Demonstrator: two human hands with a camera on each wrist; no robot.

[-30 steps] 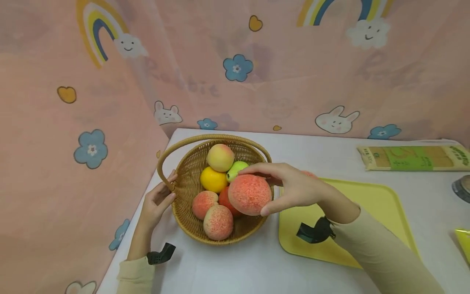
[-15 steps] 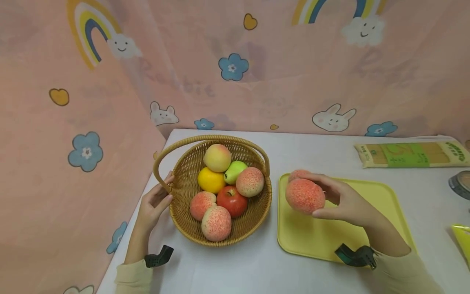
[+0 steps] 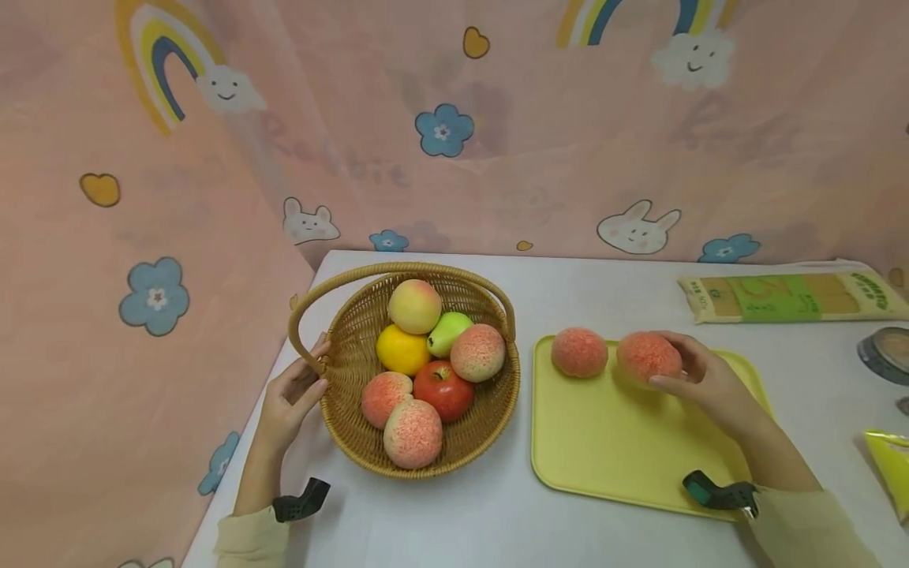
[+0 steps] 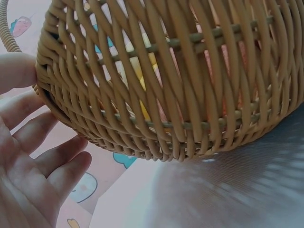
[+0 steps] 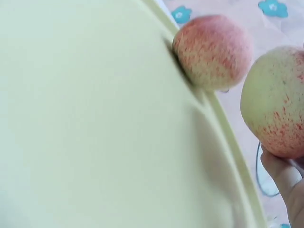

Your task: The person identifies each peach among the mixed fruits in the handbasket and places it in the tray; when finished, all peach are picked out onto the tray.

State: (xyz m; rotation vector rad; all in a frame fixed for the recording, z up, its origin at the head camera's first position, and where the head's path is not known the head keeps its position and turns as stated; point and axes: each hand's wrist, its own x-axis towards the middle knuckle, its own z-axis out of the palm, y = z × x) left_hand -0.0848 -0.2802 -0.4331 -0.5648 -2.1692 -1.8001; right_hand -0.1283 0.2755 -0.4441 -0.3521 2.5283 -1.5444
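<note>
In the head view the right hand pinches a red-pink peach over the back of the yellow tray. Another peach rests at the tray's back left corner. The left hand grips the left side of the wicker basket by the handle's base. Inside the basket lie a red apple, a green pear, a yellow fruit and several peaches. The left wrist view shows the thumb and fingers at the basket's rim; in the right wrist view the held peach hangs above the tray.
A noodle packet lies behind the tray at the back right. A dark round roll and a yellow packet sit at the far right. The patterned pink cloth rises behind the white table.
The right hand has carried the peach from over the basket rightward to the tray's back edge, uncovering the peach at the tray's corner. The left hand keeps its grip on the basket.
</note>
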